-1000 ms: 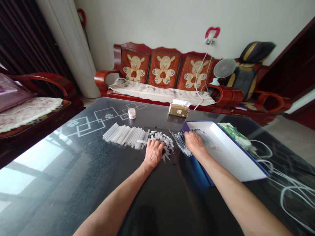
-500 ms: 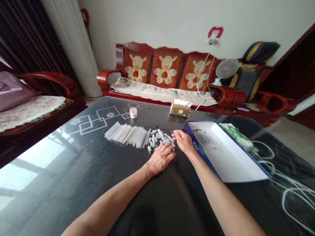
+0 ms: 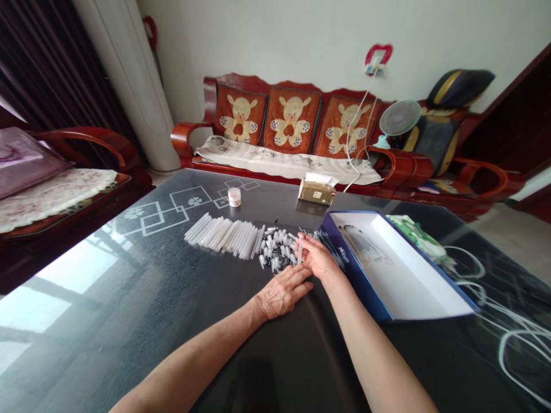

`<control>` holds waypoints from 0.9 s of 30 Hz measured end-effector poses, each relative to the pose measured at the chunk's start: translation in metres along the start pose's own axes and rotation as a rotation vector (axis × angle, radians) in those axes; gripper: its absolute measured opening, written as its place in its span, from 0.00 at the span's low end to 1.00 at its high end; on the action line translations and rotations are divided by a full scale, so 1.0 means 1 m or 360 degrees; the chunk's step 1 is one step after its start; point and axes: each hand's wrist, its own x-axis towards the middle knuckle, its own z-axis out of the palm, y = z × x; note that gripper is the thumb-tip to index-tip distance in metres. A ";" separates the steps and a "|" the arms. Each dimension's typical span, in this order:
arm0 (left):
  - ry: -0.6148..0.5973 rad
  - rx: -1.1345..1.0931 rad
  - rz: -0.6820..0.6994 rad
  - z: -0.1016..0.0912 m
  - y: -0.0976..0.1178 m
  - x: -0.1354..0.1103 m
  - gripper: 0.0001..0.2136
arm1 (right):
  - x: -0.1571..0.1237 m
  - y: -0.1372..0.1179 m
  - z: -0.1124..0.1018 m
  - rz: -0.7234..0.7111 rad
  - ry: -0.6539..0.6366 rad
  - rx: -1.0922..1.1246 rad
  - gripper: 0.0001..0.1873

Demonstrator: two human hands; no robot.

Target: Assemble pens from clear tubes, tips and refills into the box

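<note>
My left hand [image 3: 284, 292] lies flat on the black glass table [image 3: 142, 298], fingers stretched toward a heap of small white and black caps [image 3: 278, 249]. My right hand [image 3: 315, 256] rests just beyond it at the heap's right edge, fingers curled on a small white piece. A row of translucent white tubes [image 3: 224, 235] lies left of the heap. Thin refills [image 3: 323, 238] lie between my right hand and a blue box [image 3: 400, 269] with a white inside.
A small white jar [image 3: 234, 197] and a tissue box [image 3: 316, 189] stand farther back on the table. A green-and-white bag [image 3: 419, 238] lies behind the blue box. A red wooden sofa [image 3: 284, 132], a small fan [image 3: 398, 120] and chairs surround the table.
My right hand left the box's edge and came left to the heap of caps. My left hand slid back and right off the heap, ending flat near the right hand.
</note>
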 end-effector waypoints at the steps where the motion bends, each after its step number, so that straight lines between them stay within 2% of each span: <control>1: 0.0038 -0.0035 -0.0068 -0.001 0.001 0.000 0.16 | 0.001 0.001 -0.003 -0.0051 -0.0004 0.0043 0.19; 6: 0.0260 -0.0247 -0.0381 0.000 0.004 0.006 0.24 | 0.008 0.009 -0.018 -0.0301 0.0020 0.0200 0.17; 9: 0.0298 -0.0541 -0.0793 0.008 0.003 0.013 0.25 | 0.011 0.012 -0.025 -0.0418 0.0085 0.0269 0.15; 12: 0.0151 -0.1229 -0.1378 0.009 0.001 0.026 0.24 | 0.009 0.013 -0.027 -0.0421 0.0130 0.0377 0.15; 14: 0.0048 -0.1756 -0.1752 0.003 -0.001 0.036 0.25 | 0.006 0.013 -0.025 -0.0388 0.0121 0.0440 0.14; 16: 0.0021 -0.2092 -0.1974 -0.006 -0.002 0.047 0.23 | 0.003 0.012 -0.023 -0.0355 0.0082 0.0472 0.14; 19: 0.0016 -0.2342 -0.2041 -0.015 -0.003 0.060 0.18 | -0.001 0.013 -0.021 -0.0324 -0.0012 0.0431 0.15; 23: 0.0159 -0.2482 -0.2058 -0.008 -0.006 0.065 0.17 | -0.004 0.017 -0.020 -0.0245 -0.0130 0.0295 0.18; 25: 0.0237 -0.2372 -0.2053 -0.001 -0.009 0.063 0.15 | -0.004 0.020 -0.019 -0.0211 -0.0188 0.0285 0.19; 27: 0.0264 -0.2019 -0.2002 0.004 -0.012 0.060 0.14 | -0.003 0.023 -0.018 -0.0219 -0.0217 0.0323 0.19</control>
